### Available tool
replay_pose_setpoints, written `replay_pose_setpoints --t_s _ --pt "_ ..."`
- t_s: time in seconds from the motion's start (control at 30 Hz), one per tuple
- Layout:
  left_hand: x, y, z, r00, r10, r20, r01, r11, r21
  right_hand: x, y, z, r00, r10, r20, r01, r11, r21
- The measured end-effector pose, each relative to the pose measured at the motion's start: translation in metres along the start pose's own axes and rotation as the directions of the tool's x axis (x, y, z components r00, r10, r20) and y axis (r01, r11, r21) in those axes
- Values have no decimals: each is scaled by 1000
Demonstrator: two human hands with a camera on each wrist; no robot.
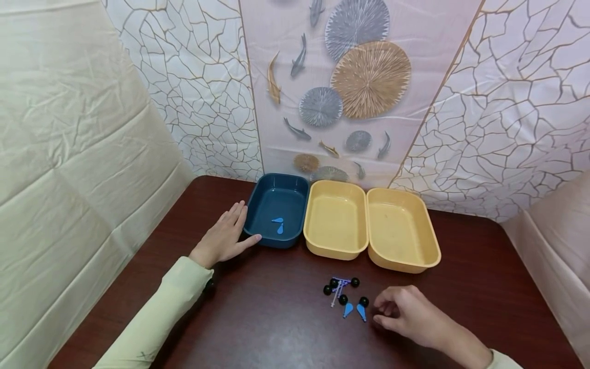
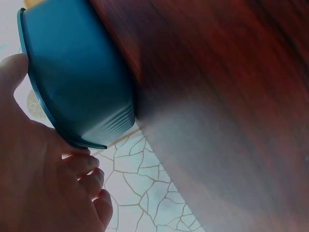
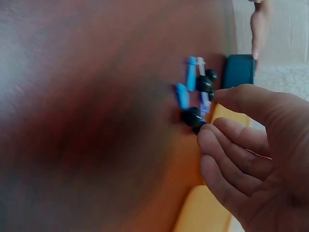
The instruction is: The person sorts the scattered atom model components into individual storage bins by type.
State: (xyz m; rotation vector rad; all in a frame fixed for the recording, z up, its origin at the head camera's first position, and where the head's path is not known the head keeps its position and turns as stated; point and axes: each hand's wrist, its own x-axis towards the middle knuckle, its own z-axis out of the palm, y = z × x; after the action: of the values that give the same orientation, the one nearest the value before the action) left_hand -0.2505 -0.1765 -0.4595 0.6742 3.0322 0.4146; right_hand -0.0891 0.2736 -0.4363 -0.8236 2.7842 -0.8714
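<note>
My left hand [image 1: 221, 237] lies with fingers spread along the left side of a dark blue tray [image 1: 282, 244], its thumb at the near corner. In the left wrist view, the thumb and fingers touch the tray's rim. Two small blue teardrop-shaped pieces [image 1: 279, 229] lie inside that tray. My right hand [image 1: 410, 313], fingers loosely bent and nothing visible between them, hovers just right of a small pile. The pile has several shiny black balls [image 1: 364, 302], thin purple pieces [image 1: 341, 282] and two blue teardrop-shaped pieces [image 1: 348, 309]. The ball nearest the fingertips sits above one blue piece.
Two yellow trays, a middle one [image 1: 334, 252] and a right one [image 1: 405, 266], stand side by side to the right of the blue tray. Behind them a patterned cloth [image 1: 286, 154] hangs at the back edge of the dark brown table [image 1: 258, 318].
</note>
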Motion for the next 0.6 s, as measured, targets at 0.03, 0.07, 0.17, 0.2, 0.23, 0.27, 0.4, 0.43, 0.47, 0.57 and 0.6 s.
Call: replay_pose_setpoints --t_s 0.03,0.07,0.17,0.2,0.23,0.27,0.4,0.43,0.47,0.57,0.6 --pt "0 0 0 1000 0 0 0 1000 0 -1 2 4 1000 1 -1 -1 1000 6" --pt "0 0 0 1000 -1 0 1 1000 -1 -1 3 7 1000 1 -5 -1 1000 10" --pt "0 1 -2 1000 -5 3 5 1000 -3 -2 6 17 1000 16 -8 -16 1000 19" --pt "0 2 -2 1000 -2 -1 2 1000 -1 -2 6 20 1000 20 -12 -20 1000 17" --pt "0 2 -2 1000 -3 1 3 1000 0 -2 7 23 1000 24 -18 -23 1000 12" --pt "0 2 -2 1000 -2 2 2 1000 0 -3 6 25 999 24 -29 -24 1000 3" --pt "0 2 -2 1000 2 -2 -2 1000 -4 -2 5 32 998 33 -54 -35 999 -33" --pt "1 2 -1 1000 -1 1 1 1000 -5 -2 4 33 998 40 -54 -42 998 -39" --pt "1 1 -1 1000 -1 0 1 1000 -4 -1 3 34 997 47 -53 -50 998 -47" --pt "1 1 0 1000 -4 -1 4 1000 1 0 1 36 996 70 -47 -73 995 -68" --pt "1 1 0 1000 -5 -2 5 1000 2 0 1 36 996 75 -48 -79 994 -76"
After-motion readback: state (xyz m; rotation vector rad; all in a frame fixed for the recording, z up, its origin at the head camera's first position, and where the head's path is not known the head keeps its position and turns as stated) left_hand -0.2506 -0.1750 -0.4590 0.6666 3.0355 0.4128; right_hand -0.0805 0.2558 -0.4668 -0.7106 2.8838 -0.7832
